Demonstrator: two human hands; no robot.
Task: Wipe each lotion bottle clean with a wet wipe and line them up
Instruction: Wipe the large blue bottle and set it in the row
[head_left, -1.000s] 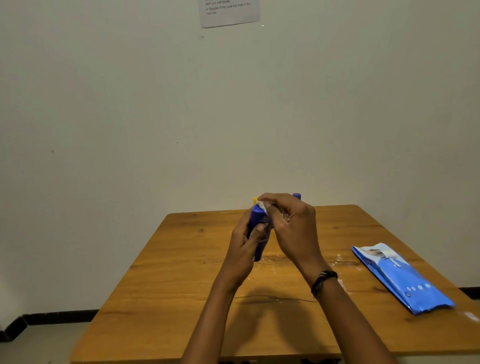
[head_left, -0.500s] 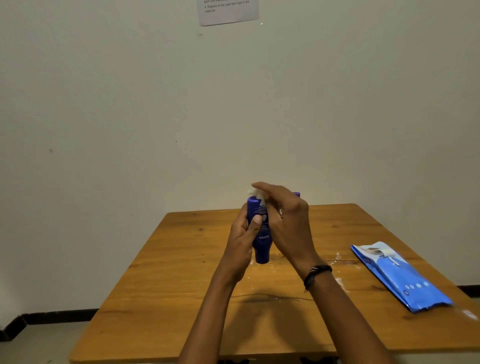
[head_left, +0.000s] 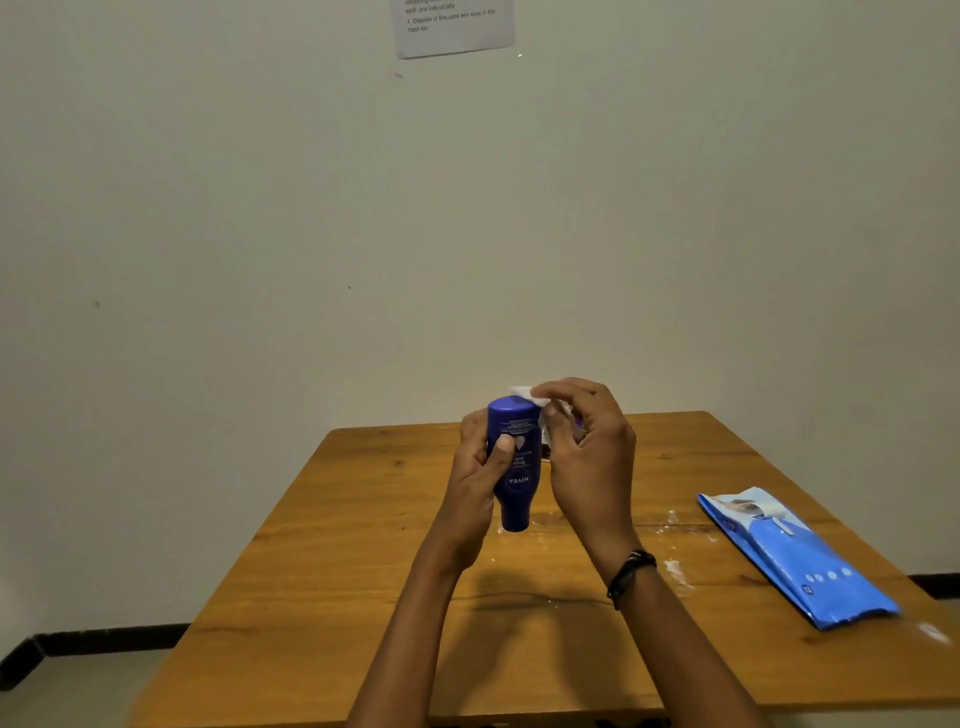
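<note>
Left hand grips inverted lotion bottle; right hand pinches wipe.

Both bare forearms rise from the lower edge of view and converge toward centre. The left hand is raised, fingers curled behind a blue lotion bottle, thumb pressed across its front; the bottle is held inverted. The right hand sits just beside it at like height, fingers curled, pinching a white wipe at the bottle's upper end; contact cannot be confirmed. The right wrist bears a dark band.
</note>
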